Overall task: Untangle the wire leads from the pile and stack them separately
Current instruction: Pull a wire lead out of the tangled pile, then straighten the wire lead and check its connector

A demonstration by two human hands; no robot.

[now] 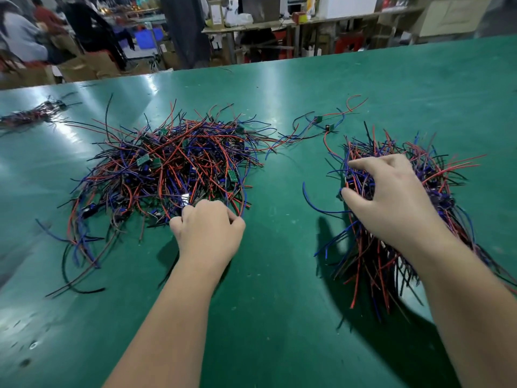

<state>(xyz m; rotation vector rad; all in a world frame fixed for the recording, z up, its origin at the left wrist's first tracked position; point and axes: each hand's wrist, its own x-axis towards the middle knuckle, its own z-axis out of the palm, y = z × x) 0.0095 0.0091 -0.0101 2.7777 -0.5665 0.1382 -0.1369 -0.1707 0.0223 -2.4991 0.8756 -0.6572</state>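
Fingers [193,212] grip tangled red, blue, black wire pile [167,163].

My worktop [279,275] is a deep green all over, glossy, with pale whitish streaks of glare toward its far left corner. The tangled pile [167,169] left of its middle is a mesh of red, blue and black strands, dotted with small green circuit boards [232,175]. The stack [372,261] by the right edge shows the same red, blue and black, its strands running in rough stripes toward the near edge. A few loose leads [321,124] toward the far edge are red, blue and black, with two green boards. The small bundle [33,113] at the far left edge looks dark red and black, blurred.
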